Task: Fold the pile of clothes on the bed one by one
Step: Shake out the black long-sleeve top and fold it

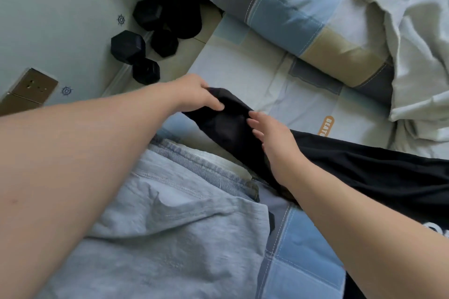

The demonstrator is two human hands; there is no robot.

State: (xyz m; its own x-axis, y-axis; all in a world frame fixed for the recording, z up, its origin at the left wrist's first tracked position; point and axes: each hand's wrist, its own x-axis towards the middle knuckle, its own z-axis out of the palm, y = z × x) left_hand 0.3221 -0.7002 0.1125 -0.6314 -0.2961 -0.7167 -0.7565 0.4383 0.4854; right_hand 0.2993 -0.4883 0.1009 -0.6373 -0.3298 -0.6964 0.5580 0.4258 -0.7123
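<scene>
Left hand [194, 94] pinches one end of the black garment [364, 177] near the bed's [243, 63] left edge. Right hand [274, 138] rests straight-fingered on it. The garment's length runs rightward.

Black garment [352, 172] stretched across bed, grey garment [170, 238] nearer
</scene>
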